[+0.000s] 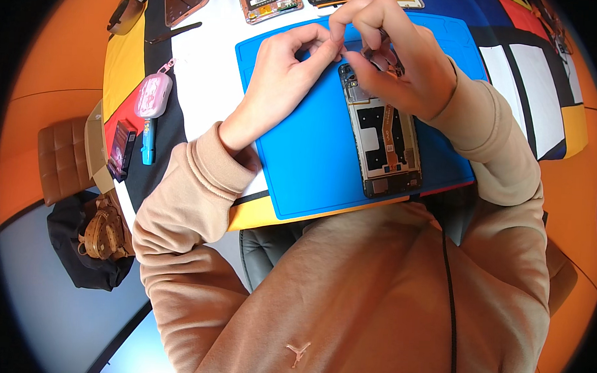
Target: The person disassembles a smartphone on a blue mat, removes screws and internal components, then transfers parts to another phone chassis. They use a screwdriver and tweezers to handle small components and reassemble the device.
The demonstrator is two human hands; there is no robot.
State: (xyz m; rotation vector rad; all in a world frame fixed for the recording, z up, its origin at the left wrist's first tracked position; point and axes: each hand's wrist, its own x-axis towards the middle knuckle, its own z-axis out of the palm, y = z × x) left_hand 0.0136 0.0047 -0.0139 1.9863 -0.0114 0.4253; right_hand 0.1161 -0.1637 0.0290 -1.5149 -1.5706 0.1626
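A: How is the left hand to be entered?
B: Left hand: fingers bent, thumb and forefinger brought together at the tips; whether anything small is pinched there cannot be told.

A: And the right hand?
B: Right hand: fingers curled, half closed, tips brought close to those of the left; its contents, if any, are hidden. It is held over the upper end of the phone.

A: Location of the phone?
B: Laid on the right part of the blue mat, slightly tilted, innards exposed. An orange ribbon is seen along its middle; its upper right part is covered by the right hand.

A: Items beyond the mat?
B: At the far edge, an opened handset, with others alongside, partly cut off. To the left, listed downward: one brown roll, one thin dark tool, one pink case, one blue stick, one dark box. All are placed on a colour-blocked cloth.
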